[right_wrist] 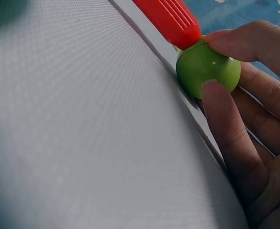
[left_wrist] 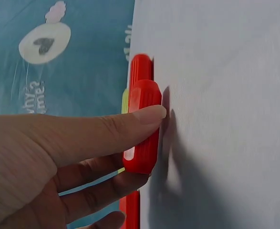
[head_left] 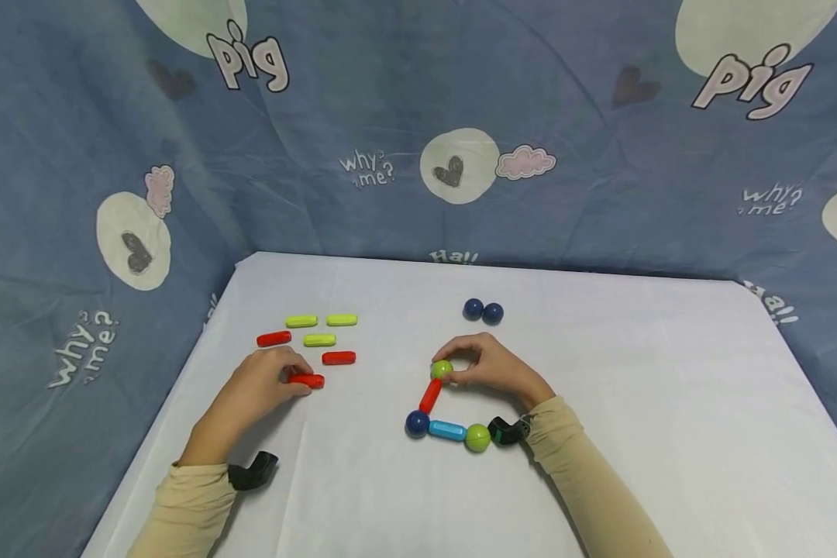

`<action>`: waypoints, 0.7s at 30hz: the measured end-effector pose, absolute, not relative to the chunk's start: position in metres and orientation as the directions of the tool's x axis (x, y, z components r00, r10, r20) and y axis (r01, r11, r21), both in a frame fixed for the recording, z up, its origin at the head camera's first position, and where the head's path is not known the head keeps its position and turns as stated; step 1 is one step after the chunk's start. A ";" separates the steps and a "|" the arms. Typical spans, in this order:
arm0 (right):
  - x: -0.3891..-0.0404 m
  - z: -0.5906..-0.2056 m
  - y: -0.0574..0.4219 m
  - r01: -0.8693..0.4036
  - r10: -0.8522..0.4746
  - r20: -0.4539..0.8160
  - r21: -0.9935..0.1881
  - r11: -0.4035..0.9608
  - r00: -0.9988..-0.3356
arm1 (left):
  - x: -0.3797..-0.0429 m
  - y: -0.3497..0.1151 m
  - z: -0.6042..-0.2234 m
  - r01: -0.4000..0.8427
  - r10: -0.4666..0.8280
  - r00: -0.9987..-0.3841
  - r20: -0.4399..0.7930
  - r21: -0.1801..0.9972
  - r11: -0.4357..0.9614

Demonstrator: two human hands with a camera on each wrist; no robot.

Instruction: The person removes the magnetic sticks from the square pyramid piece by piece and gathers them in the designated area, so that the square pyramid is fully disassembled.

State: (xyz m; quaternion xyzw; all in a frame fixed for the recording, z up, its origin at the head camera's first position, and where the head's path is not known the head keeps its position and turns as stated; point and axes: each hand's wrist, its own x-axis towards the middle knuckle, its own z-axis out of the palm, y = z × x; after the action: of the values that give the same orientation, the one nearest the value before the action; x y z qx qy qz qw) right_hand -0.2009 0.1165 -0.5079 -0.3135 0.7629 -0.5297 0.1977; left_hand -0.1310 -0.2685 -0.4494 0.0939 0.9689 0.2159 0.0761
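My left hand (head_left: 268, 380) pinches a red rod (left_wrist: 143, 126) between thumb and fingers at the left of the table; in the left wrist view the rod looks lifted off the cloth. With thumb and forefinger, my right hand (head_left: 491, 364) holds a green ball (right_wrist: 207, 69). That ball joins a red rod (head_left: 430, 396), whose other end meets a dark blue ball (head_left: 417, 424). From the blue ball a light blue rod (head_left: 448, 431) runs right to a second green ball (head_left: 477, 438), close to the black camera on my right wrist.
Two loose red rods, one at the back left (head_left: 274, 339) and another nearer the middle (head_left: 339, 357), lie near several yellow-green rods (head_left: 319, 340). Two dark blue balls (head_left: 483, 311) sit beyond my right hand. A blue printed curtain (head_left: 418, 93) stands behind the white-covered table (head_left: 669, 434).
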 end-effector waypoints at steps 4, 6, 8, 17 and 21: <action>-0.201 -0.508 0.116 -0.282 -0.687 0.043 -0.929 0.239 -0.725 | -0.133 -0.275 -0.451 0.143 0.216 -0.970 -0.115 0.450 0.881; -0.201 -0.508 0.116 -0.280 -0.687 0.043 -0.930 0.238 -0.725 | -0.133 -0.277 -0.453 0.142 0.215 -0.971 -0.110 0.457 0.878; -0.201 -0.508 0.115 -0.272 -0.687 0.037 -0.933 0.237 -0.726 | -0.133 -0.277 -0.454 0.141 0.212 -0.972 -0.104 0.464 0.874; -0.201 -0.506 0.116 -0.266 -0.688 0.031 -0.934 0.238 -0.725 | -0.133 -0.277 -0.456 0.126 0.199 -0.974 -0.105 0.479 0.869; -0.200 -0.506 0.116 -0.265 -0.688 0.024 -0.932 0.246 -0.725 | -0.131 -0.276 -0.453 0.118 0.194 -0.975 -0.109 0.488 0.865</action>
State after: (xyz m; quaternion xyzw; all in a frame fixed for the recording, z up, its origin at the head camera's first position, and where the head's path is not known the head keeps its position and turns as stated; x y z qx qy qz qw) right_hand -0.2005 0.1158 -0.5062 -0.3123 0.7635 -0.5287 0.2002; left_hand -0.1314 -0.2762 -0.4529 0.0809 0.9626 0.2468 0.0774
